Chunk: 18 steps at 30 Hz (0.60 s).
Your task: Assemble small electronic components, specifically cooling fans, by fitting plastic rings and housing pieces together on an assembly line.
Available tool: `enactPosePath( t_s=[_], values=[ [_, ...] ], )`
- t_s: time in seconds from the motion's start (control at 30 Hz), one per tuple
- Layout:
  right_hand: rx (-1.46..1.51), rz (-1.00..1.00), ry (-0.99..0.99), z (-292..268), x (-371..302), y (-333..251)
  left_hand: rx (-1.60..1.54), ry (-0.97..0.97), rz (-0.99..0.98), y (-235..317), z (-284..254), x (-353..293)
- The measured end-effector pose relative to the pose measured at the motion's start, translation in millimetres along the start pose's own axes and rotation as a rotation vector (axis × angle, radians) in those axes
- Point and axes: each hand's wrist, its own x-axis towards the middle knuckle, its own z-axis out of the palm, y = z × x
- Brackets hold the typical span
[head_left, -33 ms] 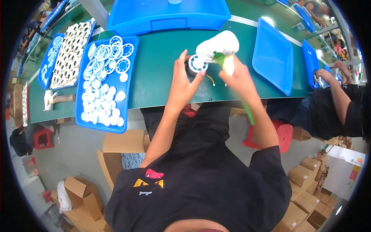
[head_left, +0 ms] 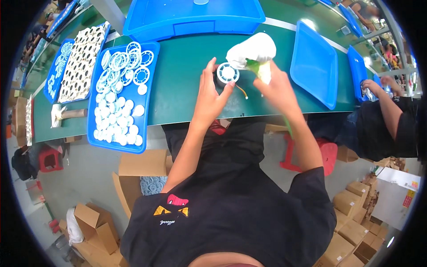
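My left hand (head_left: 211, 92) is closed round a small round motor-like part (head_left: 228, 73), thumb on its near side and fingers on its left. A white and pale-blue slotted ring sits on top of the part, and a thin orange wire (head_left: 242, 92) trails from it onto the green table. In my right hand (head_left: 279, 91) is a mallet (head_left: 253, 49), gripped by its green handle. Its bulky white head looks wrapped and is just above and right of the slotted ring. Whether the two touch I cannot tell. The right fingers are slightly blurred.
A blue tray (head_left: 92, 129) of slotted rings and white discs lies left. Beyond it are a mallet (head_left: 66, 114) with a wrapped head and a tray of white parts (head_left: 83, 62). A large blue bin (head_left: 191, 30) stands ahead, another blue tray (head_left: 314, 66) right. Someone works at far right.
The mallet's head has shifted slightly up and to the right, with my right hand tilting along. My left hand and the round part have stayed in place.
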Motion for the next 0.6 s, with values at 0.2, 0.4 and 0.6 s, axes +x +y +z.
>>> enactPosePath(
  t_s=[0.2,0.4,0.6],
  values=[
    [0.110,-0.054,0.107,0.3,15.5,-14.0,-0.165,-0.001,-0.048,-2.3,-2.6,-0.2],
    [0.001,-0.079,0.047,-10.9,29.9,-23.1,-0.119,-0.018,-0.076,-1.4,-6.5,-0.5],
    [-0.110,-0.166,0.019,3.8,25.9,-23.3,-0.143,-0.033,-0.122,5.4,-6.4,-0.7]
  ],
)
